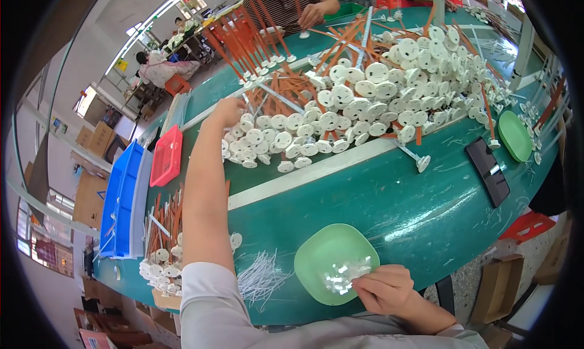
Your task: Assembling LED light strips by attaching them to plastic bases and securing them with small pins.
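Left hand (228,110) — closed, upper centre — reaches the white disc pile (365,100); right hand (383,288) pinches small clear pieces in the green dish (316,258), lower right.

table (389,209): deep green top, crossed by a pale cream stripe (316,171)
dish (322,252): light green, at the table's near edge, holding small clear-white bits (344,276)
second dish (514,135): same light green, toward the table's right end
disc pile (365,100): white round discs on orange strips, beyond the cream stripe
flat slab (491,169): black, just left of the second dish
tray (166,156): red, at the table's left end
bins (121,197): blue, left of the red tray
sleeve (213,312): pale grey, below the table's near edge
co-worker's shirt (286,5): dark with thin stripes, across the table
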A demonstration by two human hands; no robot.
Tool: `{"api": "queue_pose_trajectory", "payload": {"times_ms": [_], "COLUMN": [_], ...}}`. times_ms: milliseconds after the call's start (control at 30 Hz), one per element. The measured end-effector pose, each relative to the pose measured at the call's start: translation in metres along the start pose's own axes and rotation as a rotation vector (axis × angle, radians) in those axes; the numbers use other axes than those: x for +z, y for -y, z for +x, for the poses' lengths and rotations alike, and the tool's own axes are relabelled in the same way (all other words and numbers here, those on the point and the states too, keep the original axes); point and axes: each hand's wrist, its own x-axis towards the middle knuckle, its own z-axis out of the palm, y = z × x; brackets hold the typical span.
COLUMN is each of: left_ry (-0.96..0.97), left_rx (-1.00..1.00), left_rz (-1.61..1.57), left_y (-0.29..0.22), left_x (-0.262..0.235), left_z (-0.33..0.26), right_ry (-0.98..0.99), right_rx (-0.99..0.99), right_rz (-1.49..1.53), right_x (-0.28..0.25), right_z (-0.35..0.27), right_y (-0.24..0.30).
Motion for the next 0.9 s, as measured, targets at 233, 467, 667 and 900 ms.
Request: {"api": "queue_pose_trajectory", "payload": {"times_ms": [233, 467, 667, 900], "left_ry": [0.065, -0.151, -0.328, -0.837], "left_rx": [-0.02, -0.189, 0.004, 0.13], "left_rz": [0.232, -1.239, -1.629, -1.655], "left_y": [-0.048, -0.122, -0.223, -0.299], "left_x": [-0.104, -0.099, -0.023, 0.02], "left_z": [-0.063, -0.258, -0.364, -0.423], "right_ry": [-0.041, -0.042, -0.142, -0.025], "right_rx": [-0.026, 0.056, 0.368, 0.193], "right_rz": [0.034, 0.01, 0.311, 0.189], "right_x": [0.001, 0.006, -0.013, -0.05], "right_z": [-0.006, -0.009, -0.038, -0.08], "right_y": [-0.003, 0.002, 0.039, 0.085]}}
